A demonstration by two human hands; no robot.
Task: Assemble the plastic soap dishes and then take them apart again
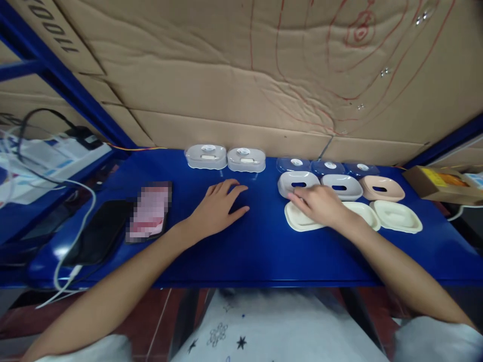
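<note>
My left hand (221, 203) hovers over or rests on the blue tabletop, fingers apart and holding nothing. Behind it stand two grey oval boxes, a left one (207, 159) and a right one (246, 162), with clear lids and round stickers. My right hand (324, 203) grips the front rim of a grey oval slotted shell (286, 187); its fingertips are partly hidden. Below that hand lies a cream oval base (296, 218), partly covered. To the right are another grey slotted shell (352, 187), a peach slotted shell (392, 190) and a cream base (396, 217).
Clear lids (328, 167) line the back of the blue table (241, 251), against a cardboard wall (188, 90). On the left are a phone with a blurred screen (151, 208), a black flat device (100, 231) and a white cable (90, 211). A cardboard box (422, 186) stands right.
</note>
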